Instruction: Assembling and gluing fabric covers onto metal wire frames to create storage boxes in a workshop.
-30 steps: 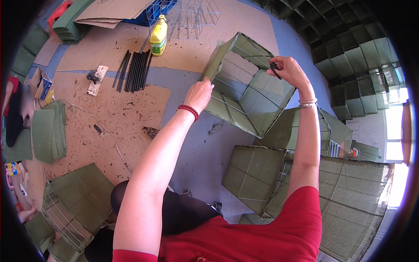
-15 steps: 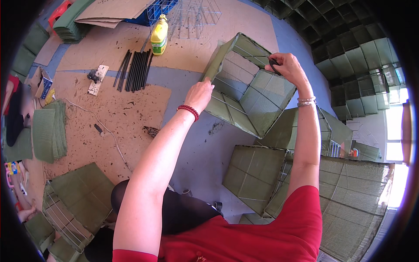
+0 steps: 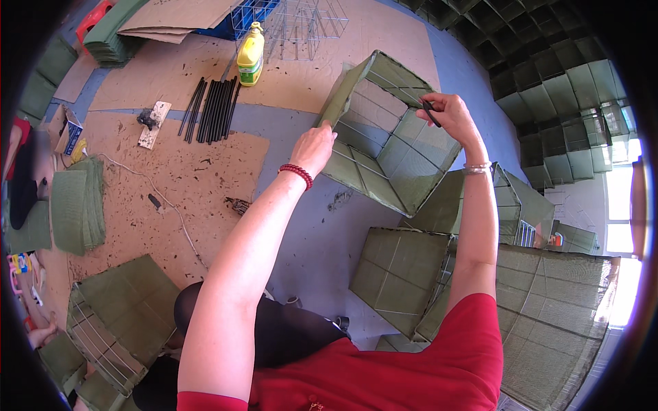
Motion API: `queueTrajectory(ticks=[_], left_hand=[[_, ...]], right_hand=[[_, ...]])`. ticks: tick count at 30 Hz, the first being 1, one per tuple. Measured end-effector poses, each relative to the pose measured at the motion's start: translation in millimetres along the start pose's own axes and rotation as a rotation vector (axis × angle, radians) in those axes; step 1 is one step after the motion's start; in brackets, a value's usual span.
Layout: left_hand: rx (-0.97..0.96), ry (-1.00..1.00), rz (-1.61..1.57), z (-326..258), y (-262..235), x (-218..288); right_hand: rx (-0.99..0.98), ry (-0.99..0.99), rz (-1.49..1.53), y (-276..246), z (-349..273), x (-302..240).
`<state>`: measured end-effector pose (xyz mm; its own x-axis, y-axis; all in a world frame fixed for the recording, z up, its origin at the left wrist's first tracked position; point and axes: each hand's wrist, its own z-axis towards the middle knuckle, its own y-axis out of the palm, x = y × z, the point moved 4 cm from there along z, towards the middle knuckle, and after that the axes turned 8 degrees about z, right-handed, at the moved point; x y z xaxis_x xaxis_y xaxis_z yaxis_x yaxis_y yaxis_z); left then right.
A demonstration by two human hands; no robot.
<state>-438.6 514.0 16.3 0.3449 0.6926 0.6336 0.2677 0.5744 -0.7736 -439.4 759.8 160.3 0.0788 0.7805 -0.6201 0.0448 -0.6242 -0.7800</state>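
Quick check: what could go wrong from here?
The small dark tool in the right hand is close to the green box and might snag it. The left hand grips the box by one edge, so it could twist. The yellow bottle stands near the black rods; a bump might tip it.

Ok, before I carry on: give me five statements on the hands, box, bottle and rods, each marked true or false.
1. The left hand grips the edge of a green mesh box. True.
2. The right hand is empty. False: it holds a small black object.
3. A yellow bottle stands on brown cardboard. True.
4. The black rods stand upright. False: they lie side by side.
5. A red bracelet circles the left wrist. True.
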Motion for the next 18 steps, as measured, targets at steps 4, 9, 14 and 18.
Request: queueTrajectory(ticks=[4, 9, 14, 18], left_hand=[[0.013, 0.022, 0.002, 0.0, -1.1, -1.2], [-0.004, 0.008, 0.005, -0.3, 3.1, -1.6], [-0.002, 0.005, 0.005, -0.3, 1.7, -0.9], [0.026, 0.031, 0.005, -1.4, 2.6, -1.6]], right_hand=[[-0.001, 0.049, 0.091, 4.5, -2.2, 1.1], [0.04, 0.019, 0.119, 8.0, 1.9, 15.3], [0.043, 0.023, 0.111, 4.3, 2.4, 13.6], [0.056, 0.029, 0.098, 4.7, 0.8, 14.4]])
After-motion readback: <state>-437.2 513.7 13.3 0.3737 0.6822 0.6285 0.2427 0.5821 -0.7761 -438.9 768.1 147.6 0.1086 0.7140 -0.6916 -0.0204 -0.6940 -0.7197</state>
